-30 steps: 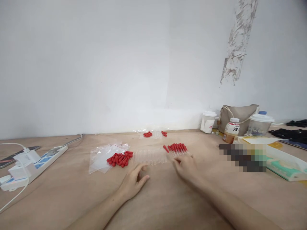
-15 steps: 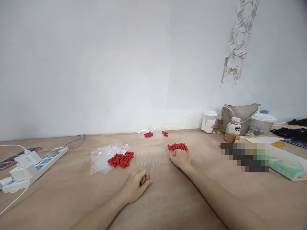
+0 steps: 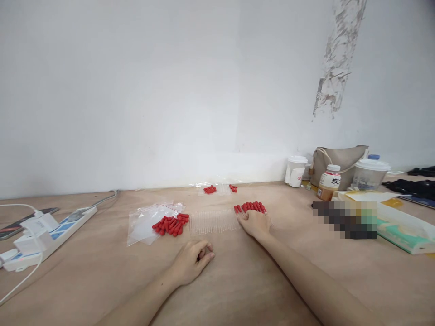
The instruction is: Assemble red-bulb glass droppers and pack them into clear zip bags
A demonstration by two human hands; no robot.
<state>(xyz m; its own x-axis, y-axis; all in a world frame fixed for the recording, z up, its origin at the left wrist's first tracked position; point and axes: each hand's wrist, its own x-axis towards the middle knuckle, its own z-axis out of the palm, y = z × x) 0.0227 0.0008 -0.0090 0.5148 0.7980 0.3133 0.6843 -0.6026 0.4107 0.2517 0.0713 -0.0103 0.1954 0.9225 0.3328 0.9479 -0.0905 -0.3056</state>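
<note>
My right hand (image 3: 256,223) rests at the near side of a row of droppers with red rubber bulbs (image 3: 252,206). Its fingers are pinched at the left end of that row, on the tube of a dropper (image 3: 237,209); the fingertips are partly hidden. Left of it lies a row of thin clear tubes (image 3: 214,222), side by side. A pile of loose red rubber bulbs (image 3: 171,224) sits on clear zip bags (image 3: 144,226). My left hand (image 3: 192,260) lies on the table in front of the tubes, loosely curled, with nothing seen in it.
Near the wall lie clear bags with red bulbs (image 3: 210,189). At left are a power strip (image 3: 64,233) with chargers and a phone (image 3: 20,225). To the right stand a white-lidded cup (image 3: 296,172), a drink bottle (image 3: 329,182), a grey bag (image 3: 340,163) and a clear tub (image 3: 371,175).
My right hand has shifted slightly left, and the leftmost red-bulbed droppers have moved left with it. My left hand has barely moved.
</note>
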